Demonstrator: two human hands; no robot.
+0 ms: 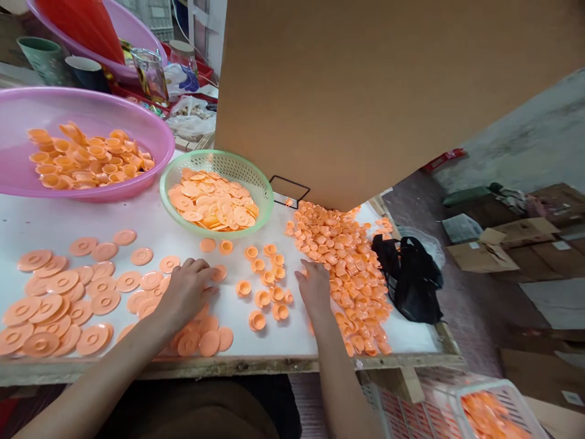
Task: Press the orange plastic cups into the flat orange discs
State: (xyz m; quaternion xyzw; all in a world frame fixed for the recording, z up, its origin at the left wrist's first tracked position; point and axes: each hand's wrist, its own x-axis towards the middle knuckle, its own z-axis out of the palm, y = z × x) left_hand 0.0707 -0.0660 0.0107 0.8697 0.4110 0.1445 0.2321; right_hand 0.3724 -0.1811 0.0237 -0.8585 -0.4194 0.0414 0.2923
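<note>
On the white bench (41,219): pink basin (13,164) of orange cups far left, green basket (237,167) of flat orange discs at centre, cardboard box (365,91) tipped over a heap of small cups (347,262), black bag (411,280) at the right edge. Loose discs (59,299) cover the left side. My left hand (185,292) lies palm down, fingers curled, on discs. My right hand (315,286) rests loosely open at the heap's edge, gripping nothing visible. Scattered cups (265,292) sit between both hands.

orange discs (59,299) flat, cups (347,262) heaped (right)
</note>
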